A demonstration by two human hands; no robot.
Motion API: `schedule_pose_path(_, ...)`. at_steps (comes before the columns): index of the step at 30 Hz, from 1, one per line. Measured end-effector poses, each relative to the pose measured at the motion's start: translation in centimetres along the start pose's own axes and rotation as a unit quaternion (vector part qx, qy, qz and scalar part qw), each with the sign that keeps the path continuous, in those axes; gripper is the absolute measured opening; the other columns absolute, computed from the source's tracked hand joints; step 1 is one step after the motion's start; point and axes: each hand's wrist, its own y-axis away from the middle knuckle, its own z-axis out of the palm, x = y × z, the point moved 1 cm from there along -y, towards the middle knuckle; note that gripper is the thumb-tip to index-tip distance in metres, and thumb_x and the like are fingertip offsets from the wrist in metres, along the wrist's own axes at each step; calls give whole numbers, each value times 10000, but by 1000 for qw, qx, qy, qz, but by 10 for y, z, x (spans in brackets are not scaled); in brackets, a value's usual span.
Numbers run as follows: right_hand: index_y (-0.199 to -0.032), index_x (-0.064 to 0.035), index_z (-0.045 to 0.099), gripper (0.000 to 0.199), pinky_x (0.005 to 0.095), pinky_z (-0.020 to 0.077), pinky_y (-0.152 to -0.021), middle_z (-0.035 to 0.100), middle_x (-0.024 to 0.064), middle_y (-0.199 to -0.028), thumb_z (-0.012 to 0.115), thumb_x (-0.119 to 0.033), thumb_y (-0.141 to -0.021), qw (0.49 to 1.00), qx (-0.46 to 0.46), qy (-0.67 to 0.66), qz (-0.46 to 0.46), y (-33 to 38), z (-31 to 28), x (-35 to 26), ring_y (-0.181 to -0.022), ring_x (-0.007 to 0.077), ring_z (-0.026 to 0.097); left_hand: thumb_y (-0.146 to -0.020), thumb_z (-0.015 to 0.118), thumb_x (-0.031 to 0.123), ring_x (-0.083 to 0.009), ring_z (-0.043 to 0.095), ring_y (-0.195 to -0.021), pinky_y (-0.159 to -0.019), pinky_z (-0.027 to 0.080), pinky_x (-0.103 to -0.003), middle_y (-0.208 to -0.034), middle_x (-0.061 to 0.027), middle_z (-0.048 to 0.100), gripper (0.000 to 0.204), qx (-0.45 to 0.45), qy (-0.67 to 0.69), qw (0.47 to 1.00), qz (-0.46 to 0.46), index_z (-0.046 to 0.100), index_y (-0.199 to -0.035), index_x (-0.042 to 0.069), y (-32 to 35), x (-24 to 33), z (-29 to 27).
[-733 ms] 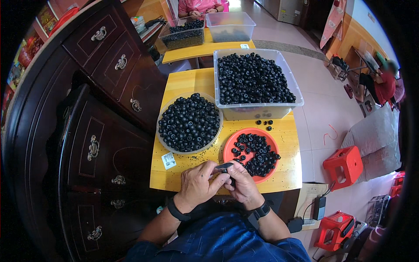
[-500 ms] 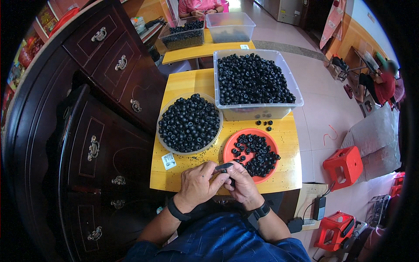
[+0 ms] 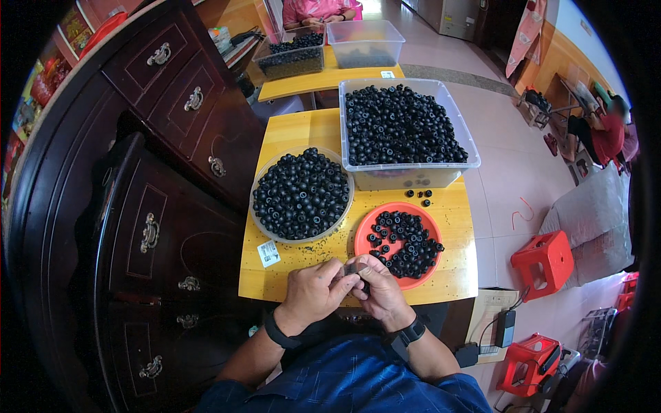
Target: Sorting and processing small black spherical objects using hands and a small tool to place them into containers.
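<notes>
My left hand (image 3: 313,291) and my right hand (image 3: 381,292) meet at the near edge of a small yellow table (image 3: 457,206), fingers pinched together on a small black bead (image 3: 352,269). Just beyond my right hand lies an orange plate (image 3: 363,234) with several black beads. A round clear bowl (image 3: 301,195) heaped with black beads stands beyond my left hand. Behind the plate sits a clear rectangular tub (image 3: 403,131) full of the same beads.
Dark wooden cabinets (image 3: 151,199) line the left side, close to the table. A white tag (image 3: 268,252) lies on the table's near left. A second yellow table (image 3: 320,81) with two tubs stands behind, a person seated there. Red stools (image 3: 544,260) stand on the floor at right.
</notes>
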Motion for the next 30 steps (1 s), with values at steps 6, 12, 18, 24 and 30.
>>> schedule_pose_path(6,-993,-117,610,151,157,380,-483,575,-38,-833,612,-268,-994,1000,14,-4,13,-1,13,-5,-643,28,501,-858,735,137,-177,629,-599,-565,489,-298,-713,-83,645,175,41,98,994,-41,626,-923,17,-3,5,-10)
schedule_pose_path(12,-995,-134,581,161,149,378,-482,553,-56,-813,590,-294,-1006,999,17,17,21,-2,21,-4,-635,21,499,-862,728,71,-58,598,-672,-583,478,-255,-727,-33,634,153,15,230,968,-101,629,-953,-2,-5,4,-6)
schedule_pose_path(18,-1011,-132,582,163,147,377,-484,548,-56,-815,584,-295,-1009,999,14,41,28,-5,14,2,-631,22,492,-869,715,66,-69,620,-662,-578,481,-258,-743,-39,667,118,-15,220,969,-108,642,-940,5,-4,-3,-5)
schedule_pose_path(24,-1012,-138,568,148,171,402,-502,587,-14,-886,571,-286,-1014,997,24,-22,67,-8,11,5,-662,50,508,-864,721,128,-75,590,-658,-592,479,-268,-738,-31,652,159,-18,126,988,-88,635,-924,8,-26,-20,-26)
schedule_pose_path(30,-1065,-106,570,210,224,458,-553,644,44,-991,536,-310,-1024,991,3,-100,87,-9,-1,9,-723,109,558,-870,706,147,-107,595,-653,-600,477,-287,-729,-51,634,180,123,37,989,-69,629,-956,9,-94,-58,-60)
